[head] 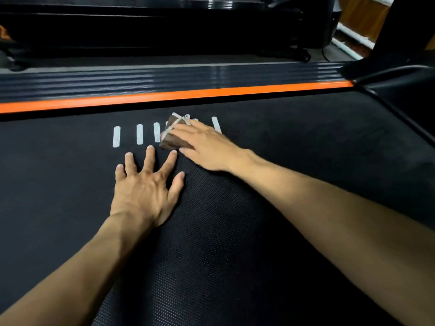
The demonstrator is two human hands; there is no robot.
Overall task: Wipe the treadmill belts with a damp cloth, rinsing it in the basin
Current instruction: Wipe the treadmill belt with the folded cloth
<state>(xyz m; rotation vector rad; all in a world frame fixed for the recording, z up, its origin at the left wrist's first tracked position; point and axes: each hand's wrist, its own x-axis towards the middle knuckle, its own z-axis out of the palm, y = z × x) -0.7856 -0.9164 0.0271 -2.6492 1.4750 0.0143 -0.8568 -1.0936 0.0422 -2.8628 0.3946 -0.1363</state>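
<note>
Fingers (pixel 188 131) of our right hand (pixel 207 149) lie flat and together on top of the folded brown cloth with pale stripes (pixel 175 134), pressing it onto the black textured treadmill belt (pixel 235 231); no curl around it that we can see. Left hand (pixel 146 184) is flat on the belt just beside the cloth, fingers spread and straight, holding nothing, index tip close to the cloth's near corner. Cloth sits over the row of short white printed bars (pixel 140 134) on the belt, covering a couple of them, near the orange side strip (pixel 176 96) and the ribbed grey foot rail (pixel 164 78) beyond it. Basin not in view. We judge we're mid-wipe on this belt section. To do it well: keep the palm load even so the whole cloth face stays in contact, stroke in straight overlapping passes across the belt width up to the orange strip, and use the left hand as a brace so the belt doesn't creep under the push. The weave likely traps grit, so refold or rinse once the face looks loaded. Can't tell how damp the cloth is.
</note>
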